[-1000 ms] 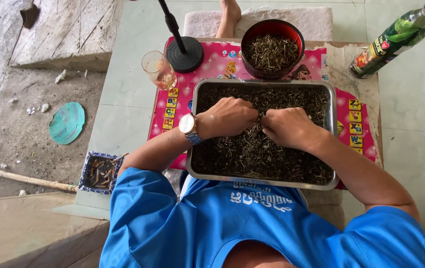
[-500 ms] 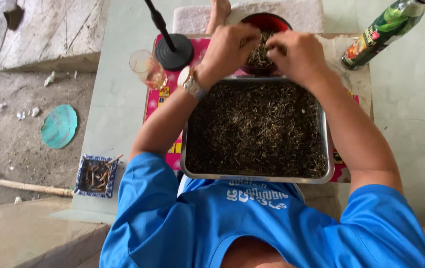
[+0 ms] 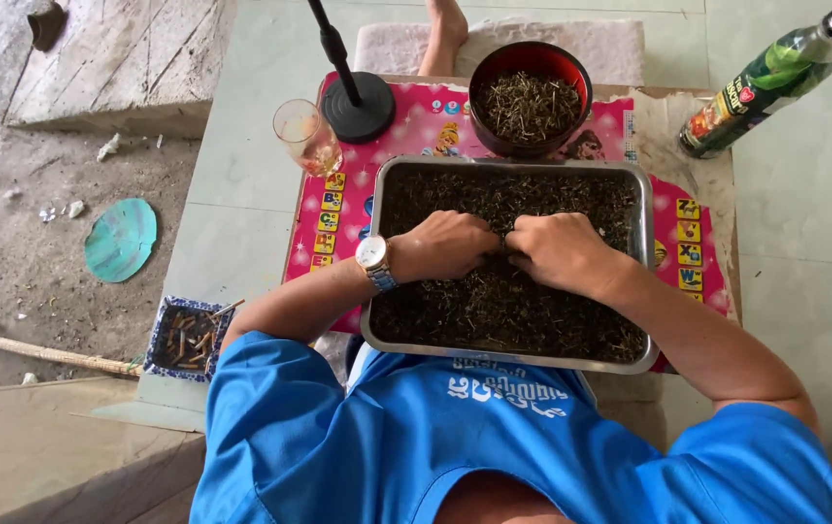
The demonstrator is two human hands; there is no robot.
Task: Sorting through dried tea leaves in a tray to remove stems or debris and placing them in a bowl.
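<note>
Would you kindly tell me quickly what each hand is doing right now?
Left hand: curled, fingers down in the dark dried bits in the metal tray; grip cannot be told.
Right hand: the same, beside the left.

Single head view, steep downward, close over tray [image 3: 377, 320]

Both forearms reach forward, the left hand [image 3: 442, 245] and right hand [image 3: 560, 250] lying knuckles-up, fingers curled, nearly touching.
</note>
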